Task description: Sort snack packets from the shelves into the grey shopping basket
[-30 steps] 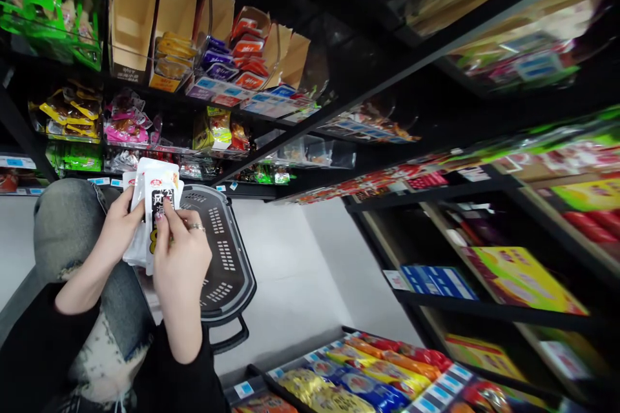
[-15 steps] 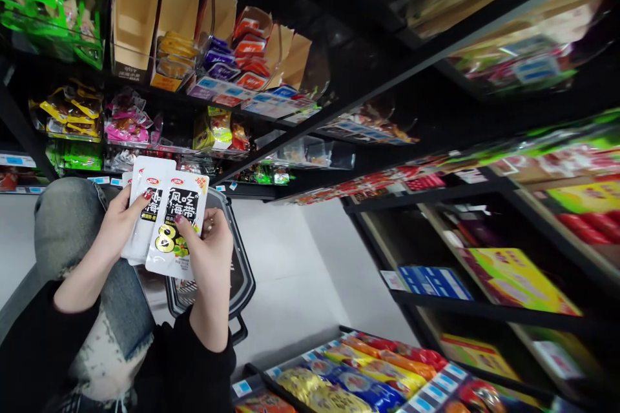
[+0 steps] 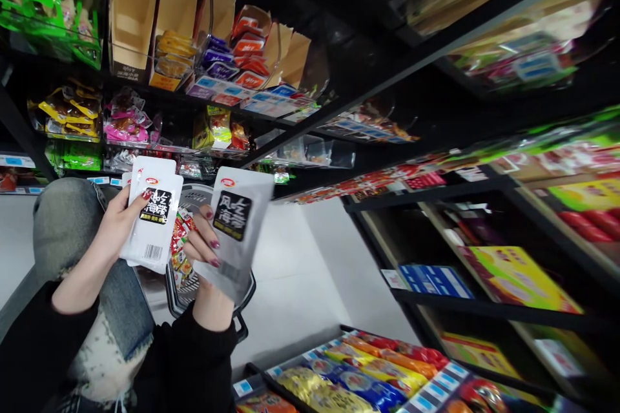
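Note:
My left hand (image 3: 119, 219) pinches a few overlapping white snack pouches (image 3: 157, 242), with the thumb on their front near a black label and a barcode low on the top one. To the right, my right hand (image 3: 202, 239) grips a single white snack pouch (image 3: 237, 232), its back with a black label and barcode facing me; it is tilted and slightly blurred. Beneath both hands is a dark shopping basket (image 3: 249, 284), partly hidden, with red and yellow small packets (image 3: 181, 242) inside.
Ahead, black shelves hold open cardboard boxes (image 3: 133, 13) of small packets and clear bins of yellow and pink snacks (image 3: 126, 117). At lower right stands a display of bagged snacks (image 3: 358, 374). Shelves with boxes (image 3: 526, 277) run along the right. My bent knee (image 3: 65, 222) is at left.
My right hand has moved one pouch to the right, away from the others, and turned it so its back shows. The packets in the basket have come into view. My left hand has stayed put.

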### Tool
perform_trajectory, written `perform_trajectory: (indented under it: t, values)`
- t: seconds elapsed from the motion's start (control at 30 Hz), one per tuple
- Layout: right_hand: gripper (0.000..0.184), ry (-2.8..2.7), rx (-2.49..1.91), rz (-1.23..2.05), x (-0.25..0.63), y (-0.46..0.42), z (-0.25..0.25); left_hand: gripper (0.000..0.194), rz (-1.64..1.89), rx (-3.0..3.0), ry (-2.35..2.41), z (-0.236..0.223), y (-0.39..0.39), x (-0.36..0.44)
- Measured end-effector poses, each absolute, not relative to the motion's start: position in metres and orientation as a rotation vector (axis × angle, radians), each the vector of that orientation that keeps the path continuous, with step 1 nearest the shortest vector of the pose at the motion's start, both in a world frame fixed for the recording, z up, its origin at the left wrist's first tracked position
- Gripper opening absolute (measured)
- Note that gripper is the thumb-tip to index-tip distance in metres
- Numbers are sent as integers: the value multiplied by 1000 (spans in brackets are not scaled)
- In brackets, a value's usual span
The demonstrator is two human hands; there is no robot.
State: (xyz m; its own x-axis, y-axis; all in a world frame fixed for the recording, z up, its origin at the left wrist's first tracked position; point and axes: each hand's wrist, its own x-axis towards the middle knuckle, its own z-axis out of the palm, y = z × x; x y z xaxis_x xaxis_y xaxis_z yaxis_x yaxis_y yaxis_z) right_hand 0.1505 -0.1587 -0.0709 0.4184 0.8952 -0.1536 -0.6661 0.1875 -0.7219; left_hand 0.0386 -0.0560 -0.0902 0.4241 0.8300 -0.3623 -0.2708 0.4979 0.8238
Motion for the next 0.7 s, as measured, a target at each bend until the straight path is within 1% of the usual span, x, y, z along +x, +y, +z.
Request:
perform_trajectory:
  t: [0.1,0.2,0.27,0.37,0.5,0.57,0.63,0.7]
  values:
    - [14,-229,-486,1222,153,-160,-86,39,785,757,851,-91,-56,39]
    - [13,-171,-394,1162,152,-158,-93,38,784,766,844,-93,-56,39]
    - [13,-166,-548,1074,151,-156,-90,40,772,769,847,-93,-56,38]
    - [10,-200,-918,898,151,-154,-80,41,764,773,857,-93,-56,38]
    - [21,-291,-1301,578,146,-154,-72,44,779,794,844,-93,-56,39]
    - [22,-398,-1513,426,140,-154,-70,43,786,802,833,-94,-56,39]
    - [22,-486,-1642,346,136,-154,-70,42,790,804,831,-95,-56,39]
    - [22,-528,-1693,346,138,-155,-71,42,789,800,836,-96,-56,39]
